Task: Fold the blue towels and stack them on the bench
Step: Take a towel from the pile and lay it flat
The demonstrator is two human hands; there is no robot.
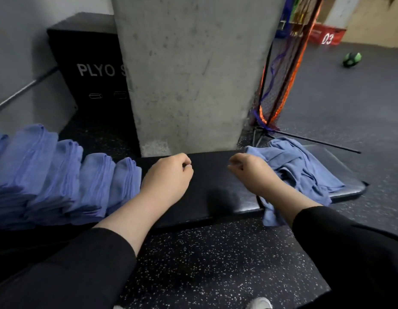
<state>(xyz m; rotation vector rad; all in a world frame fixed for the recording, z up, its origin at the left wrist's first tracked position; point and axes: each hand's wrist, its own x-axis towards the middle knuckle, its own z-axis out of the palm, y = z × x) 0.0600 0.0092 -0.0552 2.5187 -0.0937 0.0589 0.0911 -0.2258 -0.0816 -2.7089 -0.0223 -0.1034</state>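
A black padded bench (pixel 215 197) runs across in front of me. Several folded blue towels (pixel 59 175) lean in a row on its left part. A crumpled heap of unfolded blue towels (pixel 302 166) lies on its right end, and one corner of it hangs over the front edge (pixel 269 216). My left hand (pixel 169 175) hovers over the bare middle of the bench, just right of the folded row, fingers curled and holding nothing. My right hand (pixel 249 172) hovers at the left edge of the heap, fingers curled, with no cloth visible in them.
A concrete pillar (pixel 193 74) rises directly behind the bench. A black plyo box (pixel 91 74) stands at the back left. A netted frame (pixel 280 74) on thin legs stands behind the heap. A green ball (pixel 351 60) and a red box (pixel 327 36) lie on the far floor.
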